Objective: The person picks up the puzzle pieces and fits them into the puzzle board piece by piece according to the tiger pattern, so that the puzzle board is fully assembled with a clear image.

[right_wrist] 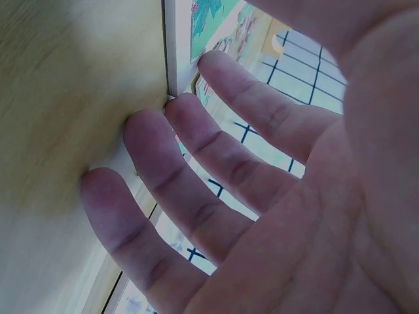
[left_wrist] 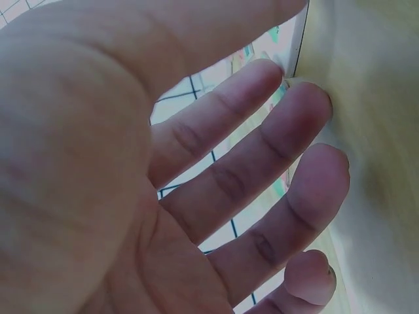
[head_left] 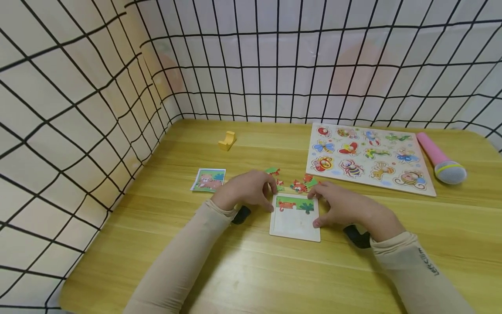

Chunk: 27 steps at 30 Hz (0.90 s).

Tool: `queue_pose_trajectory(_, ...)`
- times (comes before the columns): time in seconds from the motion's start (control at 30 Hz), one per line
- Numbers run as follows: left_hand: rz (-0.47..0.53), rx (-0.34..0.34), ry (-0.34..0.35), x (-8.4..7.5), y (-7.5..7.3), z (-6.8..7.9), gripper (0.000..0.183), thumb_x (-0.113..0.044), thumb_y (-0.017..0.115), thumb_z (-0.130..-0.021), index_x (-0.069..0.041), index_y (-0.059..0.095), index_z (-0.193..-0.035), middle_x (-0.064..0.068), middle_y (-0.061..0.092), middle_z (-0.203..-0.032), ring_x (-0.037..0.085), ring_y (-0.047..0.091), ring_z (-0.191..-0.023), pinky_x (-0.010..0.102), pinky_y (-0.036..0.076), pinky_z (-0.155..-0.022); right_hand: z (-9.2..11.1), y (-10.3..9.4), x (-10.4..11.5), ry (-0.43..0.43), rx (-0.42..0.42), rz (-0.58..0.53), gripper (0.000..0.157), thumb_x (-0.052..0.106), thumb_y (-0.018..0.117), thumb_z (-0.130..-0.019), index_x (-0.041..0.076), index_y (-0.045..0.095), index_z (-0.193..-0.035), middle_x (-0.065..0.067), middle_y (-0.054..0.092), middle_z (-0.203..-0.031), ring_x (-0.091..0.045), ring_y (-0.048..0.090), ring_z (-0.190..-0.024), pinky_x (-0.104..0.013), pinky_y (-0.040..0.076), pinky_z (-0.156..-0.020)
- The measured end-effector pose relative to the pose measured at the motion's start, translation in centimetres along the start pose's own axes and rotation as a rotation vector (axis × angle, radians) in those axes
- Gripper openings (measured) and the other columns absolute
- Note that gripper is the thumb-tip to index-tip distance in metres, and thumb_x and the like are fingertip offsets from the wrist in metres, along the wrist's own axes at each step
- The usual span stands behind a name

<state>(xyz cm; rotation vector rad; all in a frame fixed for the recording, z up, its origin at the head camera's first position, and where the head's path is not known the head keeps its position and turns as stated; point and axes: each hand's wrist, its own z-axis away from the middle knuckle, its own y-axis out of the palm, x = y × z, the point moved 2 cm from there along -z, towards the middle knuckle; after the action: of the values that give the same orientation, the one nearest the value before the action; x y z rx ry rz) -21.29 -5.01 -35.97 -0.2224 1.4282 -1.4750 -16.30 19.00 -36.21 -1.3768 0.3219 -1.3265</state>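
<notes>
A small white puzzle tray lies flat on the table in front of me, with joined green and orange pieces along its far side. My left hand rests at the tray's left edge, thumb near the side and fingers around the far corner. At the opposite side my right hand has its thumb beside the right edge and its index fingertip at the far corner. Both wrist views show the fingers spread and loosely bent, fingertips close to the tabletop. Loose tiger-patterned puzzle pieces lie just beyond the tray, partly hidden by the hands.
Left of the left hand lies a picture card. A yellow block stands farther back. Toward the back right are an insect peg-puzzle board and a pink toy microphone. Black netting borders the table's far and left sides.
</notes>
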Motion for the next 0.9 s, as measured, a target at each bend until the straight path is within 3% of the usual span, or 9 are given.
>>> queue_pose_trajectory(0.23, 0.021, -0.003, -0.02, -0.1, 0.1, 0.1, 0.032, -0.024, 0.09, -0.079, -0.016, 0.069, -0.101, 0.0, 0.064, -0.086, 0.015, 0.056, -0.075, 0.029, 0.047, -0.07, 0.3, -0.2, 0.0, -0.016, 0.008, -0.012, 0.067, 0.042, 0.087, -0.078, 0.007, 0.058, -0.127, -0.013, 0.052, -0.122, -0.03, 0.052, -0.107, -0.054, 0.042, -0.097)
queue_pose_trajectory(0.47, 0.033, -0.001, -0.038, -0.1, 0.1, 0.0, 0.038, -0.023, 0.089, -0.079, -0.015, 0.068, -0.109, 0.0, 0.063, -0.087, 0.015, 0.056, -0.075, 0.029, 0.046, -0.071, 0.8, -1.1, -1.0, -0.013, -0.02, -0.063, 0.07, 0.034, 0.089, -0.077, 0.003, 0.055, -0.13, -0.014, 0.057, -0.116, -0.03, 0.055, -0.101, -0.05, 0.045, -0.09)
queue_pose_trajectory(0.67, 0.047, 0.007, -0.042, -0.1, 0.1, 0.1, 0.039, -0.022, 0.089, -0.08, -0.016, 0.067, -0.112, 0.001, 0.063, -0.087, 0.015, 0.055, -0.075, 0.03, 0.046, -0.071, 1.2, -2.2, -1.9, 0.056, -0.065, -0.048, 0.071, 0.037, 0.089, -0.077, 0.004, 0.057, -0.131, -0.017, 0.056, -0.121, -0.031, 0.056, -0.101, -0.049, 0.047, -0.085)
queue_pose_trajectory(0.9, 0.027, 0.008, -0.024, -0.4, 0.1, 0.1, 0.035, -0.021, 0.088, -0.08, -0.016, 0.069, -0.109, 0.001, 0.063, -0.086, 0.014, 0.055, -0.074, 0.029, 0.046, -0.069, 1.1, -2.3, -2.5, 0.047, -0.075, -0.04, 0.061, 0.032, 0.083, -0.085, 0.001, 0.057, -0.132, -0.02, 0.056, -0.123, -0.033, 0.058, -0.103, -0.052, 0.047, -0.088)
